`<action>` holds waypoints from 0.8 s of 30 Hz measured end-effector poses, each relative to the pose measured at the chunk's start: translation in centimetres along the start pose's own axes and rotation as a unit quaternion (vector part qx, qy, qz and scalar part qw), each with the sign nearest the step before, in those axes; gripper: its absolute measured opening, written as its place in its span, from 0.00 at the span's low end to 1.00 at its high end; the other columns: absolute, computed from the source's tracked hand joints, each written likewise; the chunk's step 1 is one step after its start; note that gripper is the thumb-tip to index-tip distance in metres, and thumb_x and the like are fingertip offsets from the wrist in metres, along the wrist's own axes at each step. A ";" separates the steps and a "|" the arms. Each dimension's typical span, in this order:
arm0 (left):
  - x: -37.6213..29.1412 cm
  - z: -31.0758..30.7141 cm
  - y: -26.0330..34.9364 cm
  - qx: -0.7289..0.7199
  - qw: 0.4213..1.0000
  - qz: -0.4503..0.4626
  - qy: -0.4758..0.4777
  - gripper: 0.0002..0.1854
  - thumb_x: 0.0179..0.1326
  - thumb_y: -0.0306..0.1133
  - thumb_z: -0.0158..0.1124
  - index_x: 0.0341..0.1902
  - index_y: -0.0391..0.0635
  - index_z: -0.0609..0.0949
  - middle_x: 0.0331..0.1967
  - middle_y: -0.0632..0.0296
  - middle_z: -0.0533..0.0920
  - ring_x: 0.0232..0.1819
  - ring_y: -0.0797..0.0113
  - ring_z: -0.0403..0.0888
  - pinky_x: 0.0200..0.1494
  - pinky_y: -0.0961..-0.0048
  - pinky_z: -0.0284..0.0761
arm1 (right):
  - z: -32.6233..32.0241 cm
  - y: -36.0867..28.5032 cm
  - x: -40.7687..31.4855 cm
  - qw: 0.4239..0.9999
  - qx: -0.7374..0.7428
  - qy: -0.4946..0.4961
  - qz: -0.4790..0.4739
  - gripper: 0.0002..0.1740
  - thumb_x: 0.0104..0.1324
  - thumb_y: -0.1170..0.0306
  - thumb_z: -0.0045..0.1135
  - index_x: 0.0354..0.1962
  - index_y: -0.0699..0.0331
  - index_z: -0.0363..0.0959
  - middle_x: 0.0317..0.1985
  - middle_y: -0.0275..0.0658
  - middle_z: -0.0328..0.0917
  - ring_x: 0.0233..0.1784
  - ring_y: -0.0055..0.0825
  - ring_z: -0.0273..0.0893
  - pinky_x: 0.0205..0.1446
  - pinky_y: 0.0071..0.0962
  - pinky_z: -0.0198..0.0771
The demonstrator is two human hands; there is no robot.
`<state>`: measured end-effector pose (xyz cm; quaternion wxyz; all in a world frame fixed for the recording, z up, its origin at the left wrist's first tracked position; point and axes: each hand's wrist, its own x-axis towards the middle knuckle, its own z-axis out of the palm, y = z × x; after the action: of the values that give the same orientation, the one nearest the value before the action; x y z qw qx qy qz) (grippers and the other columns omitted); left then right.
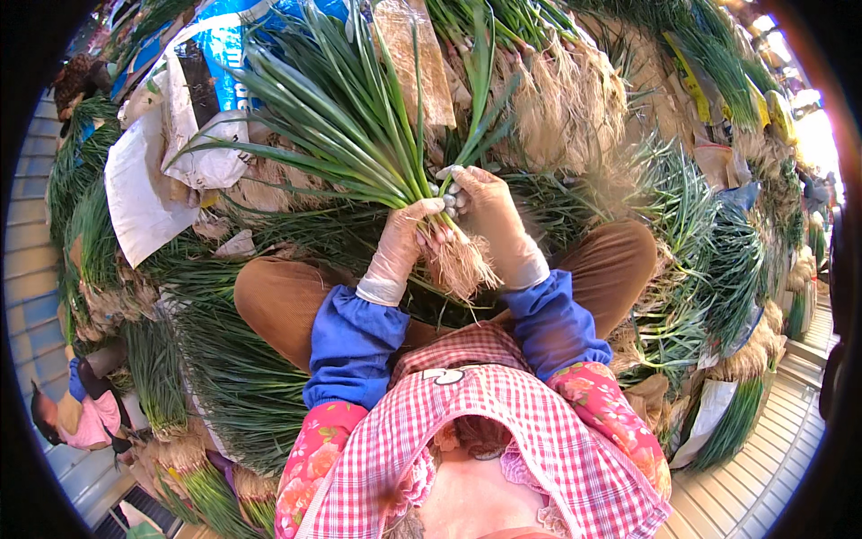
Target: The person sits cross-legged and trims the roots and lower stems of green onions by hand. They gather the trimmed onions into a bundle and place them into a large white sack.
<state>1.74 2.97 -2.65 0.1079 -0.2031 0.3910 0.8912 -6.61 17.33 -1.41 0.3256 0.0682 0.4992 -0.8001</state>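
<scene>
A fanned bunch of green onions (343, 128) is gripped near its white base by my left hand (401, 239), in a thin translucent glove. Pale stringy roots (461, 266) hang below that grip, pointing back toward my lap. My right hand (495, 215), gloved the same way, meets the left at the base of the bunch. Its thumb and fingers pinch a smaller separate green onion stalk (481, 81) whose leaves point up and away. Greyish coverings show on several of the right fingertips. Part of the right palm side is hidden.
Loose green onions (236, 357) lie left of my bent knees, and more (680, 269) to the right. Root-heavy bundles (566, 101) sit ahead beside a brown cardboard piece (417, 60) and a blue-and-white plastic sack (209, 87). Another person (87, 411) is at the far left.
</scene>
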 end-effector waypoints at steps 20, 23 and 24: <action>-5.3 2.4 4.2 -0.333 0.906 0.056 -0.254 0.20 0.49 0.25 0.64 0.46 0.46 0.69 0.24 0.65 0.74 0.26 0.69 0.73 0.35 0.68 0.72 | -4.4 -10.5 2.8 0.918 -0.379 0.056 -0.104 0.14 0.67 0.64 0.60 0.47 0.62 0.79 0.34 0.38 0.84 0.29 0.19 0.79 0.33 0.20 0.73; -5.5 2.3 6.7 -0.385 0.827 0.166 -0.374 0.17 0.48 0.21 0.66 0.38 0.45 0.68 0.25 0.58 0.74 0.26 0.64 0.77 0.33 0.62 0.76 | -3.0 -11.8 5.1 0.808 -0.501 0.156 -0.268 0.15 0.68 0.59 0.58 0.48 0.57 0.80 0.32 0.36 0.85 0.28 0.20 0.80 0.31 0.25 0.73; -5.2 2.2 7.1 -0.379 0.834 0.196 -0.349 0.17 0.48 0.18 0.64 0.39 0.44 0.69 0.26 0.54 0.76 0.29 0.60 0.81 0.31 0.60 0.80 | -2.2 -13.1 6.6 0.694 -0.592 0.218 -0.346 0.15 0.69 0.58 0.57 0.46 0.57 0.80 0.32 0.37 0.85 0.29 0.21 0.80 0.32 0.27 0.74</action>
<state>3.24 -0.33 5.71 -0.0251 0.1768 -0.0097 0.9839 -19.92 20.03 4.52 -0.1194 -0.1434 0.9150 -0.3577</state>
